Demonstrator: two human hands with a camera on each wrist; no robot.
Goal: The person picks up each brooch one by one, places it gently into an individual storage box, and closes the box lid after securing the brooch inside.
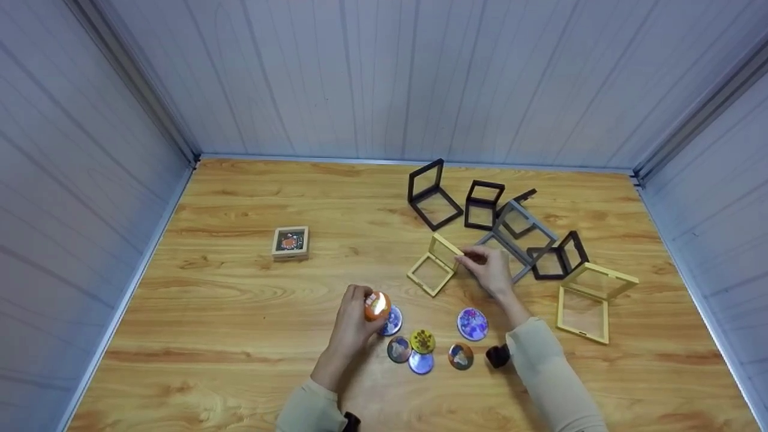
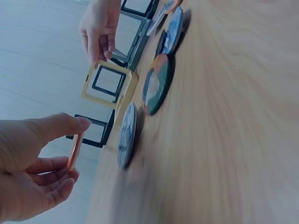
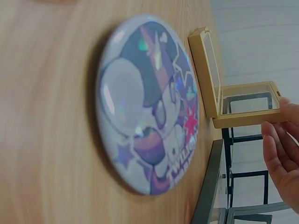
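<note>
My left hand (image 1: 351, 324) holds an orange round badge (image 1: 376, 306) by its edge, between thumb and fingers; in the left wrist view the badge (image 2: 74, 151) appears edge-on. A blue-and-white badge (image 1: 393, 321) lies partly hidden below that hand. With thumb and fingertips, my right hand (image 1: 492, 271) pinches the raised half of a small yellow display frame (image 1: 431, 273), whose other half lies flat on the table. The purple cartoon badge (image 3: 145, 102) lies flat, nearer than the frame. Other badges lie between the arms: yellow (image 1: 423, 341), lilac (image 1: 421, 363) and two dark ones (image 1: 399, 350).
Several dark frames (image 1: 435, 207) stand hinged apart at the back right, around a larger grey frame (image 1: 528, 231). A bigger yellow frame (image 1: 583, 312) stands right of my right arm. To the left sits a closed pale frame (image 1: 291, 243) with an orange picture. Panel walls enclose the wooden table (image 1: 228, 336).
</note>
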